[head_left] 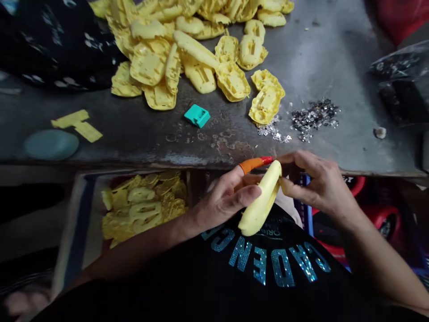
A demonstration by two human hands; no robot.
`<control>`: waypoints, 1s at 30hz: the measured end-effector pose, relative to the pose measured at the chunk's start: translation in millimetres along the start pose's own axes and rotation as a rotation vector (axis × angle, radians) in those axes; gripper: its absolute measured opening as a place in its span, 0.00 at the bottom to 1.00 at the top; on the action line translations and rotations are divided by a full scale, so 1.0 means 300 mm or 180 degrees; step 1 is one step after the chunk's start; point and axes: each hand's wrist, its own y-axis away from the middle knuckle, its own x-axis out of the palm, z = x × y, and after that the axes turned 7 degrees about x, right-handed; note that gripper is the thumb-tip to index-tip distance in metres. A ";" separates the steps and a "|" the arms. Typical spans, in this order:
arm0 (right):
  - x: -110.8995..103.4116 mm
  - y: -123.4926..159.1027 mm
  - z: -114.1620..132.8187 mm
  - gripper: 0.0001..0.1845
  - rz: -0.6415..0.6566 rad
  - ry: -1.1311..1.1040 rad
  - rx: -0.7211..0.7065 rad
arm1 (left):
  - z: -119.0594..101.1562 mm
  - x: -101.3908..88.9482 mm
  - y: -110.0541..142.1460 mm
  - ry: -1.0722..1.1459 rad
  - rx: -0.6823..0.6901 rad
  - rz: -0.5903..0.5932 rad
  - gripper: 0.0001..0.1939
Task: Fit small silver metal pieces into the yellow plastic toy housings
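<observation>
Left hand (226, 197) pinches a pale yellow, elongated, moulded plastic shell (260, 203) between thumb and fingers. Shell sits in front of the torso, just off the near edge of the grey, worn metal desk (338, 67), tilted, upper end leaning right and toward the desk. Left index finger wears an orange finger cover (251, 165) with a red tip; it lies along the far side of the shell's upper end.

Right hand (320, 181) is at that same upper end, fingers curled, thumb tip against the shell's right edge. Fingertips partly hidden, so can't tell if it pinches anything.

On the desk, past the hands: dark heap of small metal pieces (315, 118), with a brighter silver scatter (275, 132) just left of it. A yellow two-part shell piece (267, 98) lies touching that scatter. Small teal block (197, 116) left of there, and a big pile of yellow shells (147, 62) behind it. Far left: flat yellow strips (77, 125) near a grey-blue oval disc (51, 144). Right side: small whitish lump (380, 132), near a clear plastic bag (402, 62).

Below desk level, left: pale box (87, 210) holding more yellow pieces (144, 208).
</observation>
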 end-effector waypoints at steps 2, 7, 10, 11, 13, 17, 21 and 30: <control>0.007 0.060 -0.023 0.09 -0.0125 -0.0418 0.0117 | -0.003 0.046 0.006 0.0041 -0.0141 -0.0089 0.41; 0.005 0.164 -0.046 0.16 -0.0187 -0.1040 0.0357 | 0.028 0.106 0.010 0.0438 -0.0410 -0.0008 0.38; -0.003 0.206 -0.049 0.18 -0.0303 -0.1110 0.0322 | 0.057 0.121 0.010 0.0523 -0.0439 0.0171 0.38; -0.006 0.219 -0.050 0.18 -0.0347 -0.1109 0.0294 | 0.063 0.127 0.011 0.0521 -0.0438 0.0202 0.38; -0.009 0.242 -0.048 0.18 -0.0382 -0.1120 0.0245 | 0.073 0.141 0.016 0.0518 -0.0438 0.0227 0.37; -0.014 0.269 -0.034 0.17 -0.0403 -0.1081 0.0207 | 0.079 0.154 0.031 0.0608 -0.0434 0.0273 0.40; -0.012 0.250 -0.031 0.17 -0.0413 -0.1092 0.0089 | 0.073 0.131 0.027 0.0777 -0.0452 0.0411 0.37; -0.014 0.124 -0.098 0.08 -0.0751 -0.0488 -0.0230 | 0.059 0.112 -0.045 0.0810 -0.0271 0.0003 0.43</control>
